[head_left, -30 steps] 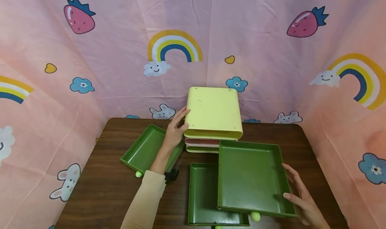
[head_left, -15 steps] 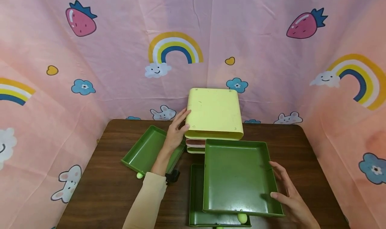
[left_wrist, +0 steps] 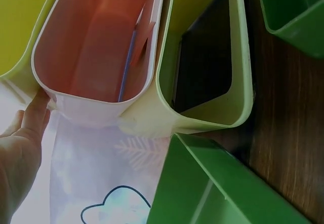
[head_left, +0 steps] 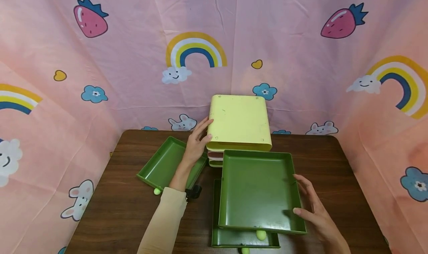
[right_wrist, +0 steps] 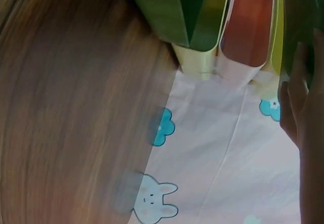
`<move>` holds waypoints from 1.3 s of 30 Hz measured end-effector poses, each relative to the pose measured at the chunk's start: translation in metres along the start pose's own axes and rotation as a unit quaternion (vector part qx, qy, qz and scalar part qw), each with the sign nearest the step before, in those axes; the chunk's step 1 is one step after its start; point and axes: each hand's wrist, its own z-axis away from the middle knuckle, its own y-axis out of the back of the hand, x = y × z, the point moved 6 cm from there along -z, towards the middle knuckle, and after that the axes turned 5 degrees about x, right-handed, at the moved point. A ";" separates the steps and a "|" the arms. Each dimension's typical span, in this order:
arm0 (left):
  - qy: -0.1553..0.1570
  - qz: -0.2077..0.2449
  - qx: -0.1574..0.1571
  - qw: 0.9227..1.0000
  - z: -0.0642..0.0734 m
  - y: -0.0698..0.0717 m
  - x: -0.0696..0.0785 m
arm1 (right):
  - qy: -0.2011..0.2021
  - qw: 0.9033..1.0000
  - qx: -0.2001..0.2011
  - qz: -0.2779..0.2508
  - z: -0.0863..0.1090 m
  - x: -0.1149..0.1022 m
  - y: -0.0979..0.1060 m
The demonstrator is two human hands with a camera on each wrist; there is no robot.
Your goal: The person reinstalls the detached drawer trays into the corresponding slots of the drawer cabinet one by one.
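Stacked casings stand at the back of the table: a yellow one (head_left: 239, 120) on top, a pink one (left_wrist: 96, 46) in the middle, a pale yellow one (left_wrist: 242, 82) at the bottom. My left hand (head_left: 195, 144) rests against the top casing's left side, its fingers nearly straight. With my right hand (head_left: 315, 215) I hold a green drawer (head_left: 257, 191) by its right wall, thumb inside; the other fingers are partly hidden. The drawer is raised in front of the stack, its light green ball knob (head_left: 261, 235) toward me.
Below the held drawer lies a second green drawer (head_left: 217, 213), partly covered. A third green drawer (head_left: 164, 163) sits slantwise at the left, under my left forearm. Something dark (left_wrist: 205, 57) shows inside the bottom casing. Patterned cloth (head_left: 133, 61) hangs behind the table (head_left: 117, 205).
My right hand has carried the green drawer leftward and slightly toward the stack, covering more of the drawer below. The left hand has stayed against the top casing.
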 end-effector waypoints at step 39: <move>-0.011 -0.001 0.022 1.000 -0.002 0.000 -0.022 | -0.089 0.995 0.036 -0.024 -0.025 0.010 -0.039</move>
